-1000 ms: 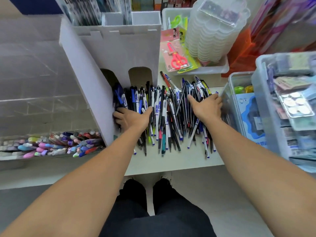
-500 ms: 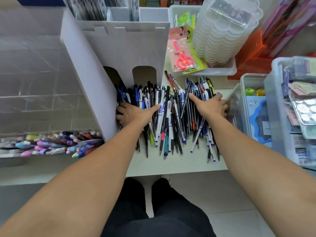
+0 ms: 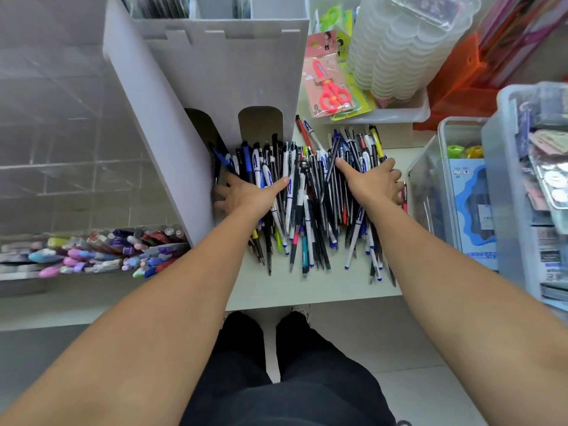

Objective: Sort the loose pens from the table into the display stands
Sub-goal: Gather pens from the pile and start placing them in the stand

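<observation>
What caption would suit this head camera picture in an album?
Both hands, left hand and right hand, rest on a pile of loose pens beside a white display stand.

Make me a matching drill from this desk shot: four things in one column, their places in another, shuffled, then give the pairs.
Things
1. left hand
2. right hand
3. red scissors
4. white display stand

Places
A. packaged, in the white tray at the back
B. on the pen pile's right side
C. behind the pen pile, left of centre
D. on the pen pile's left edge, beside the stand

Pairs: 1-D, 2-B, 3-A, 4-C

Glossy plastic pens (image 3: 307,204), matt table (image 3: 307,287)
</observation>
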A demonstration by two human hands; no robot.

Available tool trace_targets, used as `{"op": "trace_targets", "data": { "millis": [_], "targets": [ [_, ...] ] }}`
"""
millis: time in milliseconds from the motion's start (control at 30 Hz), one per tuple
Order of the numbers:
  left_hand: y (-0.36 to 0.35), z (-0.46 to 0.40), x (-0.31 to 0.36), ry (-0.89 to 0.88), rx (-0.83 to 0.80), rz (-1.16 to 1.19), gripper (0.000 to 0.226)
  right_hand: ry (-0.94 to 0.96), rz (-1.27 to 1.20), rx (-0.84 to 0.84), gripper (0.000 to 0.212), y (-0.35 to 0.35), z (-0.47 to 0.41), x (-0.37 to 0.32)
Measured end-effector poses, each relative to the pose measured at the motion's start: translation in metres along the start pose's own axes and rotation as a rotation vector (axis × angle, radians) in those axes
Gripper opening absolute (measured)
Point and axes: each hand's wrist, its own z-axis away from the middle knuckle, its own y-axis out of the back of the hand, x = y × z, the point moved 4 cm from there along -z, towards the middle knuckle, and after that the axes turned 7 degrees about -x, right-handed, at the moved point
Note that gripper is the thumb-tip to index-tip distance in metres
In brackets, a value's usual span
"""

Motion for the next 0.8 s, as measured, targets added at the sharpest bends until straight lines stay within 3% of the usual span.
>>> {"op": "trace_targets", "data": {
  "millis": [167,567,733,800],
  "targets": [
    [-0.010,-0.007,-0.002,0.005,-0.078,0.201,0.153,0.050,-0.076,-0.044,0.109,-0.017,0.010,-0.018],
    [-0.009,-0.002,0.004,-0.044,-0.138,0.351,0.120,0.045,-0.264,-0.112,0.108,-0.031,0.015,-0.029],
    [-0.009,-0.004,-0.001,-0.055,-0.175,0.329,0.125,0.222,-0.342,-0.047,0.097,-0.023,0.029,-0.025],
    [-0.009,-0.004,-0.003,-0.074,-0.166,0.309,0.124,0.351,-0.251,0.003,0.098,-0.014,0.047,-0.013]
  ]
}}
